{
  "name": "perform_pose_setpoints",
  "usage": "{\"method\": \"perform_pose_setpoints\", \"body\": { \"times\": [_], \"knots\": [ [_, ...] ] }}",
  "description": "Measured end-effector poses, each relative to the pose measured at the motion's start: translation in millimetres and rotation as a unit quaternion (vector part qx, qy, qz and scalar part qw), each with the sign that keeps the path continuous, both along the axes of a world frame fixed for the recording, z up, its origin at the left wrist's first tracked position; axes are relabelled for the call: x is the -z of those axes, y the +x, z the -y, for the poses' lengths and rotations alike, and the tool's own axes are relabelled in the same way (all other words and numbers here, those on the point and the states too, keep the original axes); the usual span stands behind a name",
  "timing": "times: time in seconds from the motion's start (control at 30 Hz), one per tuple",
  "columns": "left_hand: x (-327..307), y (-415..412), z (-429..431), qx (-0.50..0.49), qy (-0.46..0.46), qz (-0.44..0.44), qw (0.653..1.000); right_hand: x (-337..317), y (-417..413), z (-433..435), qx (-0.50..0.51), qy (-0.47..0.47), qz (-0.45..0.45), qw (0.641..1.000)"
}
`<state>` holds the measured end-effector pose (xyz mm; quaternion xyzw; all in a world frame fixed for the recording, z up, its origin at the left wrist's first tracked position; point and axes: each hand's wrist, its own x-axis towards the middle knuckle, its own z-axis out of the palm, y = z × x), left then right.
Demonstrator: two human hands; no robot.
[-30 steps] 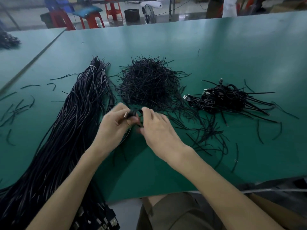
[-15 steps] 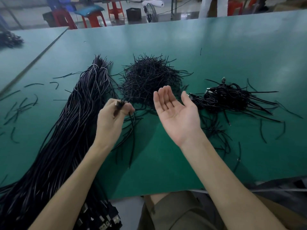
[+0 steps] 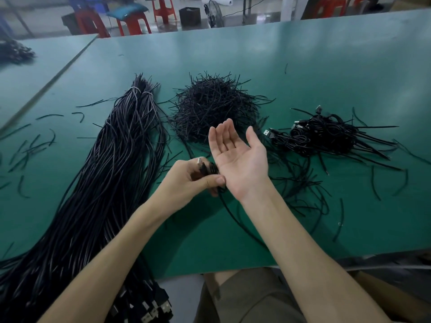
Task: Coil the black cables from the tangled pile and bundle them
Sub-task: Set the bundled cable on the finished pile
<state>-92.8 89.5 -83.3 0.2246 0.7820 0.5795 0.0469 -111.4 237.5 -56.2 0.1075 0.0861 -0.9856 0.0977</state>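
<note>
A long sheaf of straight black cables (image 3: 112,173) lies on the left of the green table (image 3: 303,66), its plug ends hanging over the near edge. My left hand (image 3: 189,183) grips one black cable (image 3: 235,217) near its silver plug; the cable trails down onto the table. My right hand (image 3: 238,157) is held palm up with straight fingers, its wrist edge against the held cable. A heap of short black ties (image 3: 214,108) sits behind my hands. Coiled, bundled cables (image 3: 326,136) lie in a pile at the right.
Loose black ties are scattered at the far left (image 3: 30,148) and at the right front (image 3: 303,194). A second green table (image 3: 35,73) adjoins on the left with another dark pile (image 3: 14,52). Red stools (image 3: 133,22) and a fan stand beyond the far edge.
My right hand let go of the cable and opened palm up. My left hand then carried the cable rightward until it met the right wrist; part of the cable dropped onto the table.
</note>
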Motion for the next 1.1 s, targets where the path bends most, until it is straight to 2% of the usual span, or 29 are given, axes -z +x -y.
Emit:
{"method": "perform_pose_setpoints", "body": {
  "times": [0.1,0.3,0.5,0.73,0.83,0.87,0.9,0.97,1.0,1.03,1.1],
  "knots": [
    [0,2,-1,-0.006,-0.007,-0.018,1.000,0,0,3,0.016,0.047,-0.006,0.999],
    [4,0,0,0.000,0.020,0.001,1.000,1,2,12,0.043,0.160,-0.030,0.986],
    [1,4,-3,-0.007,-0.003,-0.009,1.000,2,4,14,0.052,0.183,-0.037,0.981],
    [1,2,-1,-0.031,-0.034,-0.043,0.998,3,6,8,0.039,0.150,0.002,0.988],
    [1,-1,1,-0.078,-0.040,-0.062,0.994,3,9,3,0.047,0.201,-0.003,0.978],
    [1,-3,2,-0.096,-0.024,-0.052,0.994,3,10,2,0.052,0.281,-0.024,0.958],
    [0,-4,3,-0.111,0.006,-0.030,0.993,3,13,1,0.055,0.406,-0.063,0.910],
    [0,-7,5,-0.123,0.068,0.015,0.990,6,19,1,0.038,0.644,-0.161,0.747],
    [0,-8,6,-0.123,0.088,0.030,0.988,8,22,3,0.010,0.700,-0.205,0.684],
    [1,-8,8,-0.122,0.103,0.046,0.986,10,26,5,-0.026,0.722,-0.236,0.650],
    [1,-8,10,-0.119,0.132,0.084,0.980,13,29,7,-0.094,0.722,-0.262,0.633]
  ]
}}
